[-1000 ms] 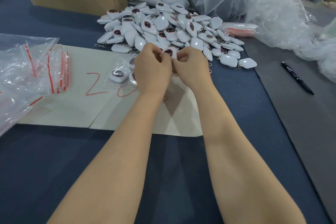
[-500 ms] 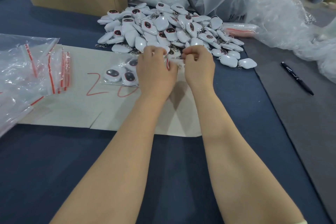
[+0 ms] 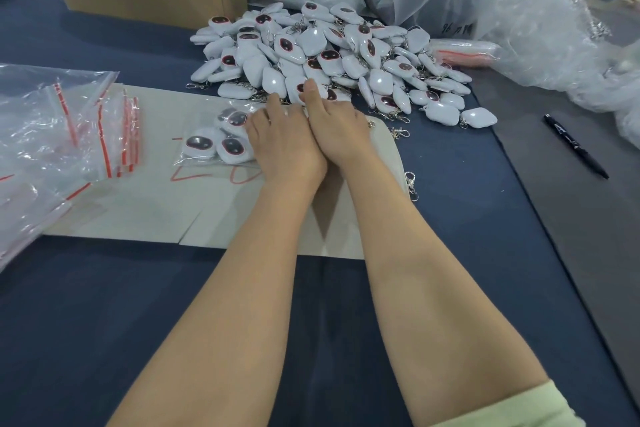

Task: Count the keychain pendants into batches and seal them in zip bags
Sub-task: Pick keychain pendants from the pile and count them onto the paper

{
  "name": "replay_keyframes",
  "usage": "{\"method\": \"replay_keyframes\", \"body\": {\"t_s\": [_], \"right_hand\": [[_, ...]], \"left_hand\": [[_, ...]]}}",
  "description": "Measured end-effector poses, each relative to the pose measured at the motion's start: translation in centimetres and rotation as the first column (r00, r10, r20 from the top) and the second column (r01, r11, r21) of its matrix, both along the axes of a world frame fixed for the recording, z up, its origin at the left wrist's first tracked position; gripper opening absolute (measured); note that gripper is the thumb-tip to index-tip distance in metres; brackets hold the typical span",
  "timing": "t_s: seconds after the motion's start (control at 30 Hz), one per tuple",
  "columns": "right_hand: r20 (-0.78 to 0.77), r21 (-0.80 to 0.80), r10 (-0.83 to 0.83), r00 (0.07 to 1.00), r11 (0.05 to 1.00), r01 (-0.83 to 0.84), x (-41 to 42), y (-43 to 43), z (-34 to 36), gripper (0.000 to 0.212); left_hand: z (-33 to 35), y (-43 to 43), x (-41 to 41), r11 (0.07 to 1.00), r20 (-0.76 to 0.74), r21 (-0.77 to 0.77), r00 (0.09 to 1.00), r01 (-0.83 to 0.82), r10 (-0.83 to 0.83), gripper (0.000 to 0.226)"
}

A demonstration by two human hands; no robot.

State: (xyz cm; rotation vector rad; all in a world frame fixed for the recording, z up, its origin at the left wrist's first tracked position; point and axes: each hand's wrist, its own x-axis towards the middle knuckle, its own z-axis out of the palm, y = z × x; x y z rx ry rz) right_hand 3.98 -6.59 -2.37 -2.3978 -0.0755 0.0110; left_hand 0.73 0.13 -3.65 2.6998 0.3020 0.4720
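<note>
on bag (image 3: 207,153), left hand (image 3: 284,144), right hand (image 3: 338,130)

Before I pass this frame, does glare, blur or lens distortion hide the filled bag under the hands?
Head view: sharp overall, no motion blur on the left hand or right hand; glare whitens the empty zip bags and the plastic sheeting; small highlights dot the pendant pile; wide-angle stretch swells the forearms; the filled bag reads clearly, except where the hands cover it.
</note>
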Motion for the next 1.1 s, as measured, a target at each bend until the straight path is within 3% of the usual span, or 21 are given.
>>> {"method": "replay_keyframes", "body": {"t_s": [0.27, 0.53, 0.63, 0.73, 0.93, 1.1], "right_hand": [[-0.054, 0.013, -0.067, 0.996, 0.998, 0.068, 0.4, 1.0, 0.2, 0.058], [0.146, 0.267, -0.23, 0.962, 0.946, 0.185, 0.4, 0.6, -0.7, 0.038], [0.171, 0.141, -0.109, 0.979, 0.986, 0.085, 0.8, 0.8, -0.8, 0.041], [0.064, 0.01, 0.001, 0.998, 1.0, -0.001, 1.4, 0.8, -0.7, 0.044], [0.187, -0.109, -0.078, 0.979, 0.989, 0.099, 0.7, -0.2, -1.0, 0.043], [0.104, -0.258, -0.006, 0.995, 0.965, 0.033, 0.9, -0.9, -0.7, 0.029]], "left_hand": [[-0.2, 0.3, 0.3, 0.999, 0.018, -0.036, 0.999, -0.027, 0.028, 0.033], [-0.6, 0.2, 0.5, 1.0, 0.022, -0.007, 1.0, 0.01, -0.01, 0.031], [-0.8, 0.2, 0.6, 1.0, 0.029, 0.021, 1.0, -0.003, 0.003, 0.028], [-0.9, 0.4, 0.7, 0.999, 0.02, 0.035, 1.0, -0.021, 0.021, 0.028], [-0.9, 0.5, 0.6, 0.998, 0.001, 0.067, 1.0, -0.015, 0.015, 0.029], [-0.8, 0.2, 0.3, 0.995, -0.014, 0.09, 0.999, 0.035, -0.034, 0.032]]}}
